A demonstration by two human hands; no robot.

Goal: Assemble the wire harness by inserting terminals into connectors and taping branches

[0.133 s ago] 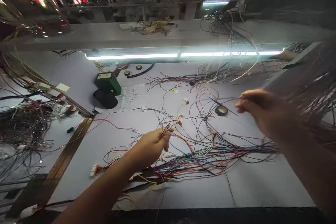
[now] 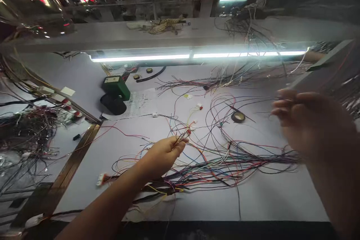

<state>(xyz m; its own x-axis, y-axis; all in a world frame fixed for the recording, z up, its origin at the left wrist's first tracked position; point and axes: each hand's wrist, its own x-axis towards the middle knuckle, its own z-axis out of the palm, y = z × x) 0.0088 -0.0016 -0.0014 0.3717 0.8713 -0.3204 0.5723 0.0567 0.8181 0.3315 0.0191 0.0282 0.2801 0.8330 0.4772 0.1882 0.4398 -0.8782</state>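
Note:
My left hand (image 2: 163,154) is pinched on a small bunch of thin wire ends (image 2: 181,136) over the white table (image 2: 92,165). A loose bundle of coloured wires (image 2: 225,165) spreads across the table to its right. My right hand (image 2: 306,123) is raised at the right and blurred, fingers bent; a thin dark wire seems to run from its fingertips, but I cannot tell if it grips it. A roll of dark tape (image 2: 237,117) lies left of my right hand. Small white connectors (image 2: 199,106) hang on wire ends near the table's middle.
A green box (image 2: 116,87) on a black base stands at the back left beside a printed sheet (image 2: 140,103). A light bar (image 2: 197,56) runs under the shelf. Tangled harnesses fill the left board (image 2: 28,127). More wires lie at the back right (image 2: 225,78).
My right hand has moved right and slightly up, away from the tape roll. My left hand has held its place with the wire ends.

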